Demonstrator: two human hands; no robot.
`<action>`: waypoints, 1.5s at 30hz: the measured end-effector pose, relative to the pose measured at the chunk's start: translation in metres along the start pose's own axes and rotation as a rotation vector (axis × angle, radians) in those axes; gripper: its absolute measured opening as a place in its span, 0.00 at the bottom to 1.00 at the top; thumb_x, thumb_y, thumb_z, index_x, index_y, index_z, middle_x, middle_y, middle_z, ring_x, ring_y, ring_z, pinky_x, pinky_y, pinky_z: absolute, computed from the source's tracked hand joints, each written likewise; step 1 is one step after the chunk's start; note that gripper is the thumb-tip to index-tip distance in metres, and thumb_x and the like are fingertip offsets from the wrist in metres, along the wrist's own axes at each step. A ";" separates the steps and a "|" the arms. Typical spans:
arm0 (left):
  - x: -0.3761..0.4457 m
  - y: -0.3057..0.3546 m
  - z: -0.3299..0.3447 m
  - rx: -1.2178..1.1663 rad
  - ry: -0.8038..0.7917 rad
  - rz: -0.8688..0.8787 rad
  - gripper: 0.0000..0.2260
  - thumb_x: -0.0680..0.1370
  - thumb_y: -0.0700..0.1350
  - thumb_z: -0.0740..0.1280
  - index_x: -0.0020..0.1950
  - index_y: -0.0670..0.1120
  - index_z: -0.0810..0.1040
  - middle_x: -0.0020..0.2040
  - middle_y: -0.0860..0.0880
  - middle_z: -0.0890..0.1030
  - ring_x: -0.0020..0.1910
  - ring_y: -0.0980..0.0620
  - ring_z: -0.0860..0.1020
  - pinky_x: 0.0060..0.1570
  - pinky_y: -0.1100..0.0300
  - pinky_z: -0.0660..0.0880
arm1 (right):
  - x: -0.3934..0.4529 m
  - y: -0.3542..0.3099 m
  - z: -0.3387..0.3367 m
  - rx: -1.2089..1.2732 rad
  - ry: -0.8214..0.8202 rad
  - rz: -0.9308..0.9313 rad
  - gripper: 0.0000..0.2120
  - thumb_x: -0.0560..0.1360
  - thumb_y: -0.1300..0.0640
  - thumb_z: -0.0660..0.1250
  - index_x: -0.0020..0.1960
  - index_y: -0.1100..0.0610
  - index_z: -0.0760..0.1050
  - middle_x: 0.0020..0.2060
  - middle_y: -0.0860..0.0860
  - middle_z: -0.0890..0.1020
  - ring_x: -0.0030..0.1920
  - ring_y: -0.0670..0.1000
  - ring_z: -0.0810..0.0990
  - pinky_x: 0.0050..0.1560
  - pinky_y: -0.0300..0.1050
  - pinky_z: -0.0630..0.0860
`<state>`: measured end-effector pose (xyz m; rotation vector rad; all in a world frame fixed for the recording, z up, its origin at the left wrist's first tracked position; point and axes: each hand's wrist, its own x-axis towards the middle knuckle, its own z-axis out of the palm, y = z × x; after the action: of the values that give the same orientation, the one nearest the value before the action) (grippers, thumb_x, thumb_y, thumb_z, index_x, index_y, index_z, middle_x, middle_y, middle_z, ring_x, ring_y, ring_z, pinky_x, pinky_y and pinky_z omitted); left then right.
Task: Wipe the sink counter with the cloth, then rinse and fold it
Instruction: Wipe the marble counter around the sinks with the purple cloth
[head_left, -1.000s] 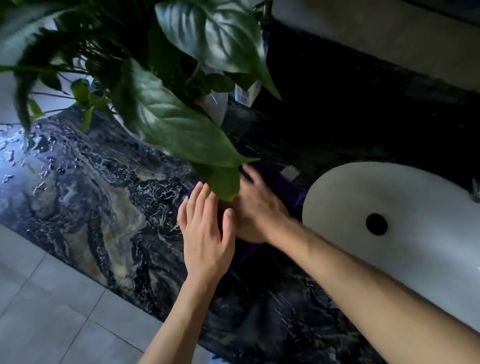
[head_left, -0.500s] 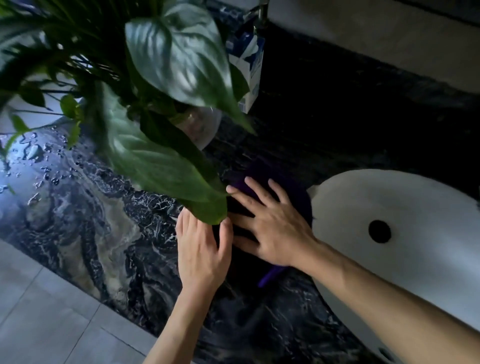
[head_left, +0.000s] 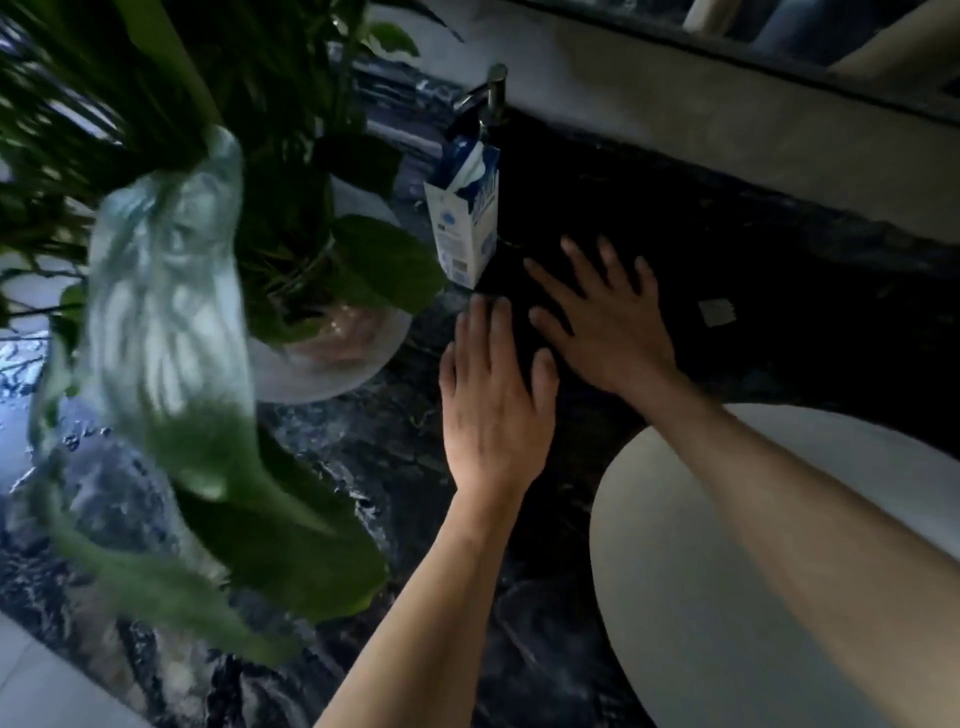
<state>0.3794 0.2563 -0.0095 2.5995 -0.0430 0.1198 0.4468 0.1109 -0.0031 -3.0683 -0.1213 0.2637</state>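
A dark purple cloth (head_left: 685, 291) lies flat on the dark marble counter (head_left: 395, 467), hard to tell from the shadowed stone; a small white tag (head_left: 717, 313) shows on it. My right hand (head_left: 602, 322) presses flat on the cloth with fingers spread. My left hand (head_left: 493, 400) lies flat beside it at the cloth's left edge, fingers straight and together. The white oval sink (head_left: 727, 571) sits at the lower right, under my right forearm.
A leafy plant in a clear round bowl (head_left: 322, 358) stands left of my hands; its big leaves (head_left: 208, 467) hang over the counter. A blue-and-white carton (head_left: 462, 223) and a metal pump dispenser (head_left: 491, 98) stand just beyond my fingers. A wall runs along the back.
Both hands have slid the cloth away from me toward the back of the counter, near the carton. The view has shifted, so the plant leaves no longer cover my hands.
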 end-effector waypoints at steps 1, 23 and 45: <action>-0.002 -0.001 -0.003 -0.075 0.030 0.000 0.29 0.84 0.59 0.49 0.82 0.46 0.55 0.83 0.46 0.56 0.82 0.49 0.52 0.78 0.47 0.56 | -0.014 -0.007 0.003 -0.028 -0.008 -0.049 0.29 0.79 0.33 0.37 0.79 0.34 0.42 0.83 0.49 0.47 0.82 0.59 0.44 0.78 0.65 0.43; 0.000 0.000 0.000 0.022 -0.016 -0.003 0.29 0.83 0.60 0.50 0.81 0.48 0.56 0.83 0.48 0.56 0.82 0.51 0.52 0.78 0.46 0.55 | -0.036 0.010 0.003 -0.070 0.004 -0.510 0.28 0.79 0.35 0.50 0.79 0.37 0.57 0.82 0.48 0.54 0.82 0.59 0.50 0.78 0.66 0.49; -0.001 0.001 -0.002 -0.042 0.012 -0.017 0.28 0.83 0.59 0.49 0.80 0.47 0.60 0.81 0.48 0.60 0.79 0.50 0.59 0.79 0.49 0.54 | -0.084 0.011 0.021 0.042 0.064 -0.383 0.24 0.79 0.33 0.55 0.73 0.35 0.67 0.80 0.45 0.62 0.81 0.59 0.55 0.78 0.65 0.52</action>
<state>0.3779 0.2567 -0.0075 2.5568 -0.0186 0.1263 0.3615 0.0938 -0.0103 -2.9254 -0.6782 0.1429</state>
